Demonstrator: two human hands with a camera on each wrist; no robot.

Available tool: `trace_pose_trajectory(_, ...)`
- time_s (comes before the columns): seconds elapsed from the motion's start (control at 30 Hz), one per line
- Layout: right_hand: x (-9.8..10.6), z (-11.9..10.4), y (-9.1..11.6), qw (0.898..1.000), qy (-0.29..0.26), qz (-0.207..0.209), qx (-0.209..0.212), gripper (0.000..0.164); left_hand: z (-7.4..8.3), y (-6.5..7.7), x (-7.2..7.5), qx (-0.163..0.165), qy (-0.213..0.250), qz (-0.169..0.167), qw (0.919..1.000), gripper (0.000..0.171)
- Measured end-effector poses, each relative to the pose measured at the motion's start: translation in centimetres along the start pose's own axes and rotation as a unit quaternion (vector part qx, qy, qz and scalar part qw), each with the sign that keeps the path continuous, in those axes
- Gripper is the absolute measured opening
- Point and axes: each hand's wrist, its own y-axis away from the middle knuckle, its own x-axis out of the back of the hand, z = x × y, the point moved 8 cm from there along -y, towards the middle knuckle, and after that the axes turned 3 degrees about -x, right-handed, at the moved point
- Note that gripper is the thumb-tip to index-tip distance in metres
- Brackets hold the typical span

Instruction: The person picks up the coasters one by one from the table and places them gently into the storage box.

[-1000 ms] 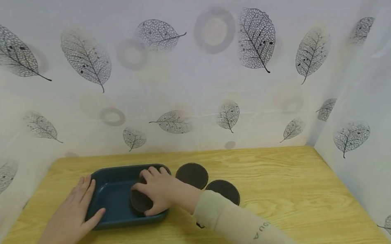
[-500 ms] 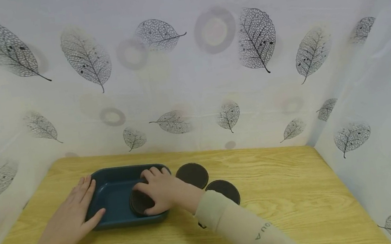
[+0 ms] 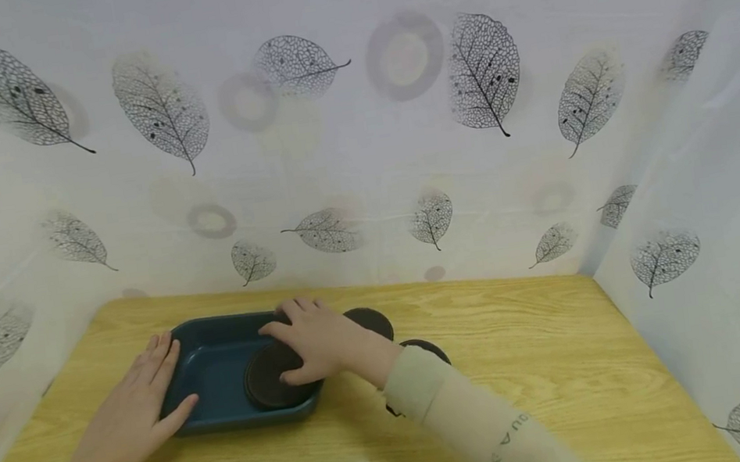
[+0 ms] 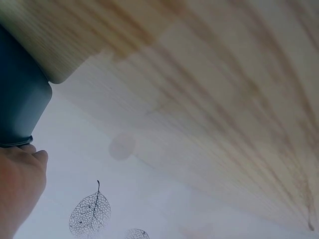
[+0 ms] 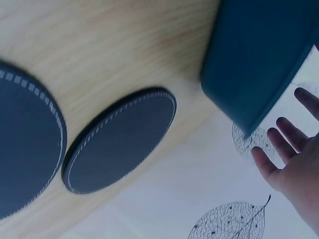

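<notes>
A dark blue tray (image 3: 210, 384) lies on the left part of the table. My left hand (image 3: 129, 415) rests along its left rim with fingers extended and thumb over the near corner. Inside, at the right end, sits a round black coaster (image 3: 266, 380), apparently on top of another. My right hand (image 3: 324, 340) hovers over it, partly hiding it, with the fingers spread and nothing held in the right wrist view. Right of the tray, two more black coasters with stitched edges lie flat: one (image 5: 124, 142) near the back, another (image 5: 25, 144) partly under my right forearm.
The yellow wood-grain table (image 3: 540, 381) ends at a white curtain (image 3: 358, 146) with leaf prints, which hangs behind it and along its right side. A small dark object (image 3: 394, 411) shows below my right sleeve.
My right hand has loosened its grip on the coaster in the tray and shifted up and right, uncovering more of it. My left hand stays on the rim.
</notes>
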Motion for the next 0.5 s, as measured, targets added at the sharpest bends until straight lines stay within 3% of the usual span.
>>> trace_pose_trajectory(0.5, 0.7, 4.3, 1.2, 0.998, -0.036, 0.02, -0.042, 0.077, 0.0, 0.0, 0.1, -0.004, -0.005, 0.001, 1.0, 0.091)
